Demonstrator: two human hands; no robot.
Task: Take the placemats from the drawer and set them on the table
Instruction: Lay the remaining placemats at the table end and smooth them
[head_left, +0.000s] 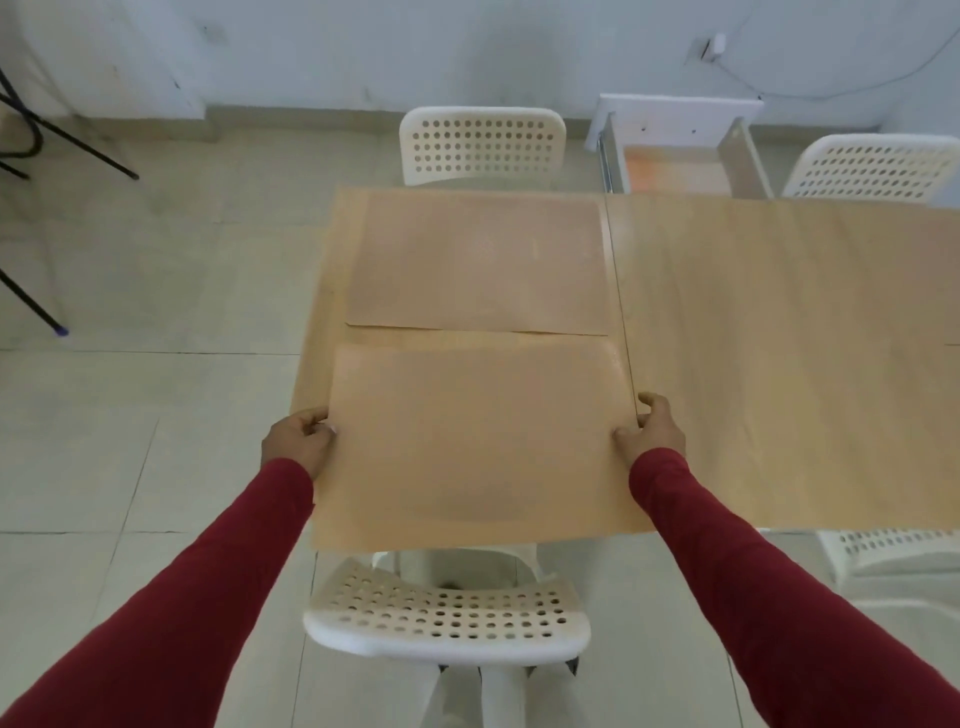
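The white perforated plastic chair (447, 618) stands under the light wooden table (779, 338). Above it, the left hand (297, 441) and right hand (652, 432) each pinch a side edge of the near tan rectangular placemat (467, 441) — probably to lay it flat and straight, just before the far tan placemat (478, 265). The white open drawer (675, 150) shows behind.

Home dining area: table (779, 338), perforated chairs (483, 143).

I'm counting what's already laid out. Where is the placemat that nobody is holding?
In the head view, the far placemat lies flat on the table's left section, beyond the held placemat, before a white chair.
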